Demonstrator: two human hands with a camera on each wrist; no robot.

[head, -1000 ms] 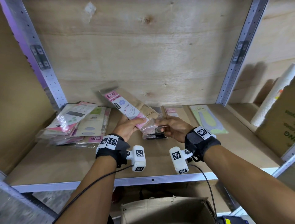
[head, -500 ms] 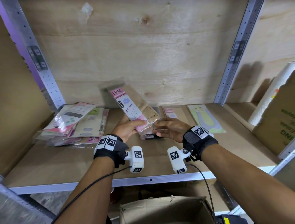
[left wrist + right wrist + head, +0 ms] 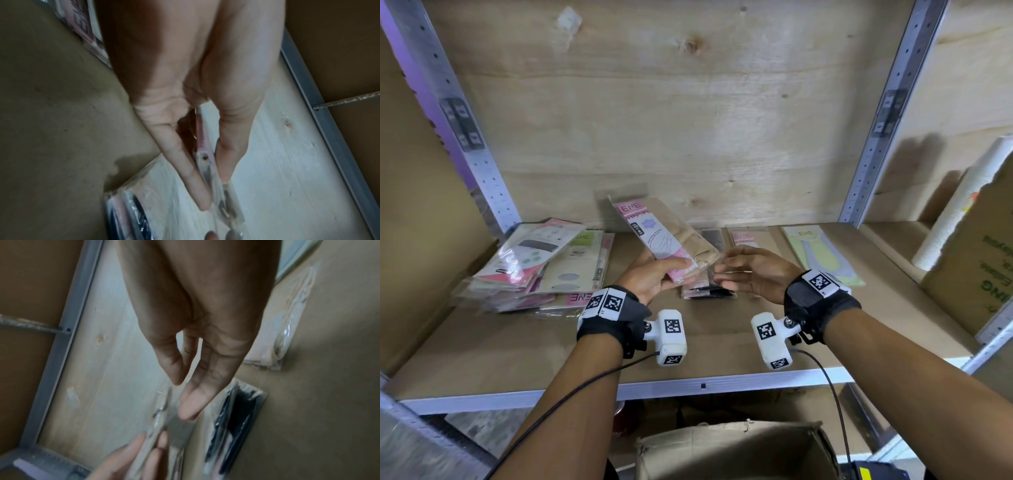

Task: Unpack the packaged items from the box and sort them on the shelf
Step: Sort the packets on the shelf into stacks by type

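My left hand (image 3: 671, 274) grips a flat clear packet (image 3: 654, 236) with a pink ENE label and beige contents, held tilted above the shelf board (image 3: 551, 346). The left wrist view shows that packet (image 3: 203, 155) edge-on, pinched between thumb and fingers. My right hand (image 3: 726, 270) hovers just right of the packet's lower corner, fingers straight and holding nothing. Under both hands a small stack of packets with dark contents (image 3: 705, 291) lies on the board. The right wrist view has that dark stack (image 3: 236, 421) beside my straight right fingers (image 3: 191, 405).
A loose pile of packets (image 3: 541, 267) fills the shelf's left end. A pink packet (image 3: 746, 236) and a green one (image 3: 822, 253) lie flat at the right. Paper cups (image 3: 962, 205) and a carton (image 3: 983, 267) stand further right. An open cardboard box (image 3: 736, 452) sits below the shelf.
My right hand has let go of the packets and drawn slightly right with its fingers straightened. The left hand has lifted the pink-labelled packet a little higher and more upright.
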